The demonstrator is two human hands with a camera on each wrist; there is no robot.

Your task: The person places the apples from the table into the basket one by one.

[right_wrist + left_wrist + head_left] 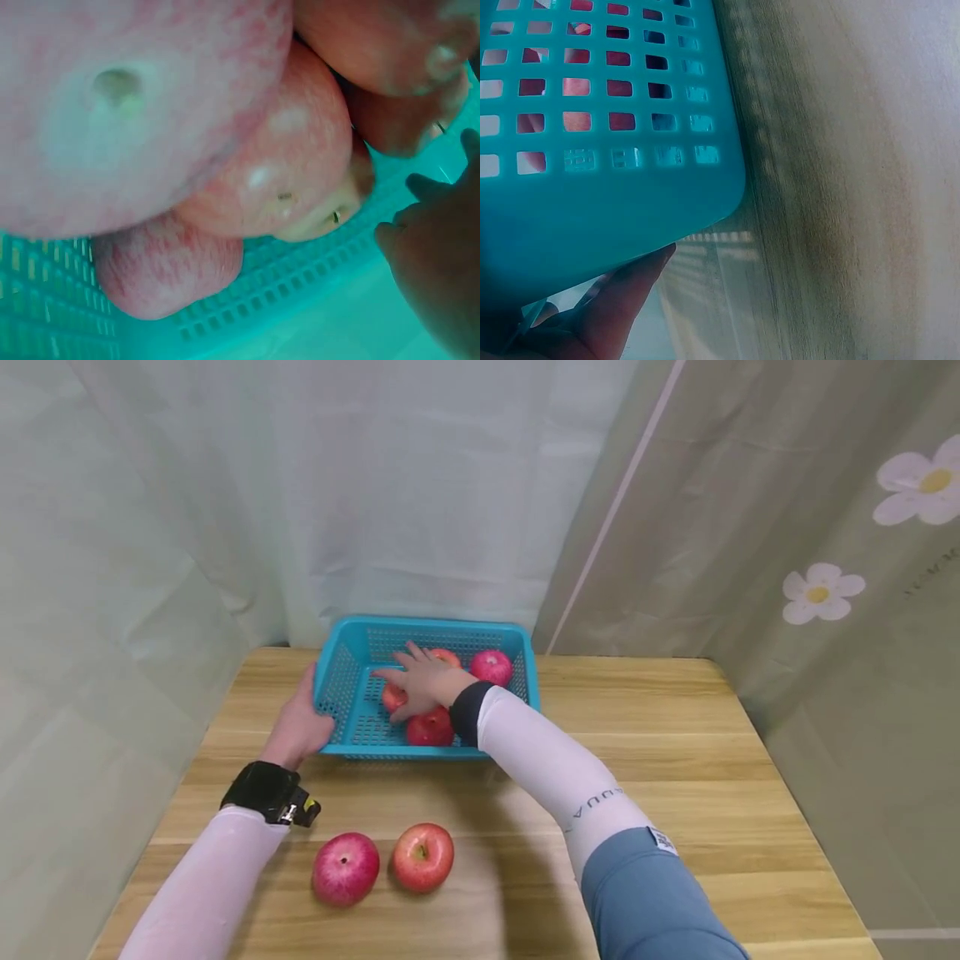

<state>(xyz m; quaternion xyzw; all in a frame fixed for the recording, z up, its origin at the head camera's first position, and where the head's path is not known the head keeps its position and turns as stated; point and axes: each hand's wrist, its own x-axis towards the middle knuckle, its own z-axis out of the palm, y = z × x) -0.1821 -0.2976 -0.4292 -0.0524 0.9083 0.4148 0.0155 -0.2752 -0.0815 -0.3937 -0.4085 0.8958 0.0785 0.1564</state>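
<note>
A blue plastic basket with a perforated wall stands toward the back of the table. My left hand grips its left rim, the thumb over the edge; in the left wrist view fingers lie against the outer wall. Over the apples inside reaches my right hand, fingers spread and nearly straight. Several red apples sit in the basket, among them a pinkish apple at the right and a darker apple near the front. The right wrist view shows apples crowded together, apart from the right hand.
Two more apples lie on the wooden table in front of the basket: a dark pink apple and a lighter red apple. A pale curtain hangs behind the table, and flowered fabric covers the right side.
</note>
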